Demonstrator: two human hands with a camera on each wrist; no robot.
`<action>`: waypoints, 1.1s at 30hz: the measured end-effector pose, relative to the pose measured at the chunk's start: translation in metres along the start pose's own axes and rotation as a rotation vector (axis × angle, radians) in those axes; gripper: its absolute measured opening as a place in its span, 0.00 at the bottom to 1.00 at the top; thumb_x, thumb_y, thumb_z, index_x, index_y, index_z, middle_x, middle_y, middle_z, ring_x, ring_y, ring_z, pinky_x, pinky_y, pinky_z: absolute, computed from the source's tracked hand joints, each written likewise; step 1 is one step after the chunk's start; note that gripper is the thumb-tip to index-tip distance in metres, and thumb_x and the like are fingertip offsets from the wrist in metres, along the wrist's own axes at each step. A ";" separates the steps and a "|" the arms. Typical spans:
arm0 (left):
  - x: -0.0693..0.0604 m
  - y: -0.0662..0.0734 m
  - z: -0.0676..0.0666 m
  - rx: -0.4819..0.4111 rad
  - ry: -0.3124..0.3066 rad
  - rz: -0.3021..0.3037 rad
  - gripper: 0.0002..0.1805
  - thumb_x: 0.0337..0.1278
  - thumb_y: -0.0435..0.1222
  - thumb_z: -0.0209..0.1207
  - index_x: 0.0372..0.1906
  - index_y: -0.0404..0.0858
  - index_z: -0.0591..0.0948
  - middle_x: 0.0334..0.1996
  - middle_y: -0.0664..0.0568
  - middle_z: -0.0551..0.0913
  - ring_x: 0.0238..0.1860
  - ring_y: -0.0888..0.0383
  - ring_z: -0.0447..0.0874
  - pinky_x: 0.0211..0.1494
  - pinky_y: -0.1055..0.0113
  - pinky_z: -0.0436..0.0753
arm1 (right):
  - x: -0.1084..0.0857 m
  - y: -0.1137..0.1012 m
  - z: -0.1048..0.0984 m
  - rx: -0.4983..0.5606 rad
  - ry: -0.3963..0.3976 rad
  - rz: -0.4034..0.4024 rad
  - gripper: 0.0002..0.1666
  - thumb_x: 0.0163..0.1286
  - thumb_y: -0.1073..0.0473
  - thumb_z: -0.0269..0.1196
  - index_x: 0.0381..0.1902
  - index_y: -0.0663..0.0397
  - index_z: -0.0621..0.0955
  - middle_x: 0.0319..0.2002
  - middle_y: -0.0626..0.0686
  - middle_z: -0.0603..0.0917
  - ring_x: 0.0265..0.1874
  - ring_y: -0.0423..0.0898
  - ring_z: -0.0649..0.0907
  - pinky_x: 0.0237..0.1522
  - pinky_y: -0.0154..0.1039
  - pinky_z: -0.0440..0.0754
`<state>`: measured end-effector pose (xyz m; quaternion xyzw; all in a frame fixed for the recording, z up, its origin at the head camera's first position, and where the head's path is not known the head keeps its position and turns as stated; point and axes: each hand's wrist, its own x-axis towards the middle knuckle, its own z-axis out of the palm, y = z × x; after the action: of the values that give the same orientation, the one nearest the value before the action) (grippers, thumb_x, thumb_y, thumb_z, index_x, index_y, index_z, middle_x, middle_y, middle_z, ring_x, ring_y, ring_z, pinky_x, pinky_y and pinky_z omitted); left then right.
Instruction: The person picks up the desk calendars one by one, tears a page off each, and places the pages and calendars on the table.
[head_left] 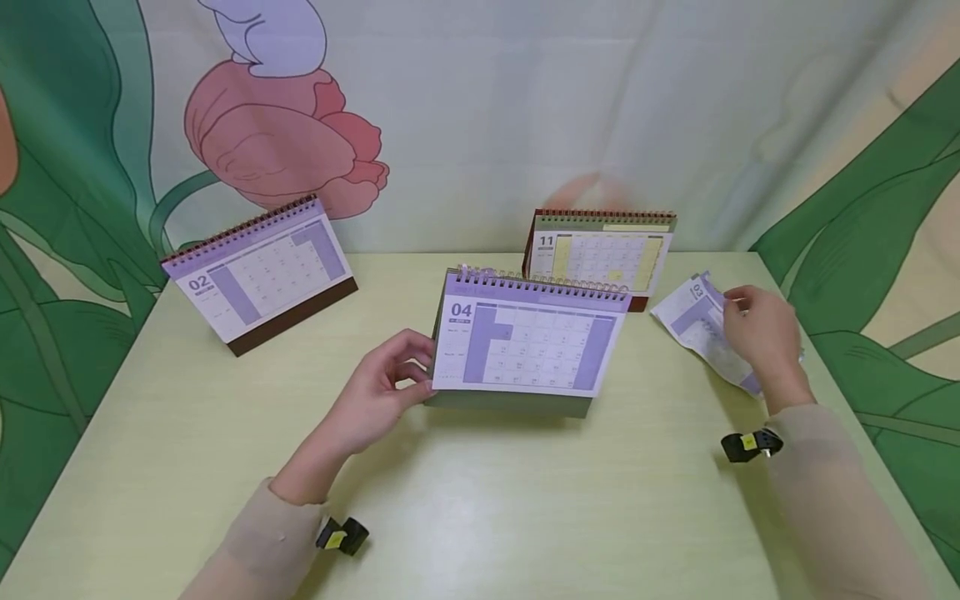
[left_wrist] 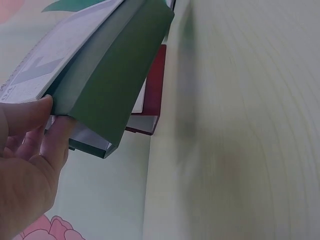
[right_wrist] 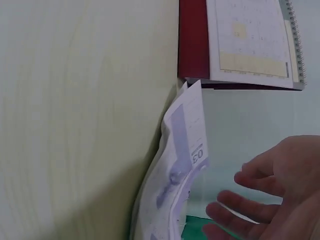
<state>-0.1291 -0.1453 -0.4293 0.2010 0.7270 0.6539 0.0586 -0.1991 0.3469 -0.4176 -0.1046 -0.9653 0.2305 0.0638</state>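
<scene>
My left hand [head_left: 378, 396] grips the lower left corner of a green-based desk calendar [head_left: 525, 342] showing page 04. In the left wrist view the thumb lies on the page side and a finger goes behind the green base [left_wrist: 112, 75], which is tilted. Some purple scraps of paper [head_left: 476, 273] cling to the calendar's spiral binding at its left end. At the right, my right hand [head_left: 765, 329] is over a crumpled calendar sheet [head_left: 693, 321] marked 03. The right wrist view shows its fingers [right_wrist: 245, 205] spread and apart from the crumpled sheets [right_wrist: 172, 175].
A calendar on page 02 [head_left: 262, 271] stands at the back left. Behind the held calendar is a red-based one on page 11 [head_left: 600, 250]. The pale wooden table [head_left: 480, 500] ends at a printed curtain [head_left: 465, 125] along the back.
</scene>
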 end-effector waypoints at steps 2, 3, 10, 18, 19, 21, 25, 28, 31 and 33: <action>0.000 0.001 0.001 0.002 -0.005 0.000 0.20 0.56 0.12 0.57 0.52 0.31 0.77 0.41 0.41 0.82 0.37 0.46 0.83 0.41 0.65 0.84 | 0.000 0.004 0.001 -0.009 -0.017 -0.016 0.26 0.80 0.55 0.47 0.65 0.68 0.75 0.59 0.74 0.76 0.56 0.71 0.75 0.52 0.66 0.72; 0.000 0.001 0.001 0.003 -0.006 0.000 0.20 0.56 0.12 0.57 0.51 0.31 0.77 0.41 0.41 0.82 0.37 0.46 0.83 0.41 0.65 0.84 | -0.001 0.004 0.002 -0.004 -0.011 -0.030 0.27 0.79 0.55 0.48 0.65 0.69 0.74 0.59 0.75 0.76 0.57 0.72 0.75 0.54 0.67 0.72; 0.001 0.002 0.002 0.014 -0.011 0.011 0.20 0.56 0.12 0.57 0.51 0.31 0.78 0.41 0.41 0.82 0.37 0.44 0.83 0.40 0.65 0.84 | -0.016 -0.053 0.007 0.225 0.350 -0.309 0.16 0.77 0.60 0.57 0.47 0.69 0.84 0.41 0.66 0.82 0.38 0.59 0.79 0.42 0.45 0.71; 0.002 0.001 0.006 0.019 -0.014 0.020 0.20 0.57 0.12 0.57 0.51 0.31 0.77 0.41 0.42 0.81 0.38 0.45 0.83 0.41 0.65 0.84 | -0.042 -0.136 0.001 0.411 0.417 -0.720 0.06 0.72 0.67 0.64 0.38 0.68 0.86 0.34 0.59 0.85 0.32 0.47 0.80 0.38 0.29 0.74; 0.002 0.001 0.006 0.020 -0.011 0.020 0.20 0.56 0.12 0.57 0.51 0.32 0.77 0.41 0.42 0.81 0.38 0.45 0.83 0.41 0.65 0.84 | -0.045 -0.143 -0.002 0.427 0.416 -0.746 0.06 0.72 0.68 0.64 0.38 0.67 0.86 0.33 0.58 0.85 0.33 0.47 0.80 0.40 0.29 0.74; 0.002 0.002 0.006 0.018 -0.003 0.022 0.20 0.56 0.12 0.57 0.50 0.32 0.77 0.41 0.42 0.81 0.37 0.46 0.83 0.41 0.65 0.84 | -0.049 -0.154 -0.007 0.465 0.417 -0.788 0.05 0.71 0.68 0.65 0.37 0.66 0.86 0.33 0.57 0.85 0.33 0.46 0.80 0.41 0.30 0.75; 0.002 0.003 0.006 0.018 -0.007 0.031 0.20 0.56 0.12 0.57 0.50 0.32 0.78 0.41 0.42 0.81 0.37 0.44 0.83 0.40 0.64 0.84 | -0.056 -0.174 -0.016 0.467 0.345 -0.869 0.04 0.68 0.68 0.67 0.39 0.64 0.88 0.36 0.55 0.87 0.35 0.46 0.81 0.41 0.33 0.76; 0.003 0.002 0.007 0.022 -0.018 0.038 0.20 0.57 0.12 0.57 0.50 0.32 0.78 0.41 0.42 0.81 0.37 0.42 0.83 0.41 0.65 0.84 | -0.061 -0.190 -0.014 0.429 0.224 -0.938 0.06 0.67 0.67 0.69 0.41 0.62 0.88 0.40 0.53 0.87 0.39 0.46 0.82 0.42 0.37 0.77; 0.003 0.001 0.010 0.031 -0.029 0.037 0.20 0.57 0.12 0.56 0.50 0.33 0.78 0.42 0.42 0.82 0.37 0.43 0.83 0.41 0.64 0.84 | -0.066 -0.205 -0.009 0.424 0.127 -0.993 0.07 0.68 0.66 0.70 0.43 0.61 0.88 0.42 0.52 0.87 0.42 0.47 0.83 0.44 0.40 0.79; 0.004 0.000 0.013 0.043 -0.037 0.039 0.20 0.57 0.12 0.56 0.50 0.34 0.78 0.42 0.43 0.82 0.38 0.46 0.83 0.41 0.63 0.84 | -0.068 -0.212 -0.005 0.432 0.094 -1.005 0.08 0.67 0.66 0.71 0.43 0.59 0.89 0.42 0.50 0.86 0.42 0.46 0.82 0.44 0.41 0.80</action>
<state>-0.1283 -0.1320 -0.4300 0.2284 0.7357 0.6353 0.0553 -0.1691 0.1487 -0.3205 0.3747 -0.8232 0.3597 0.2293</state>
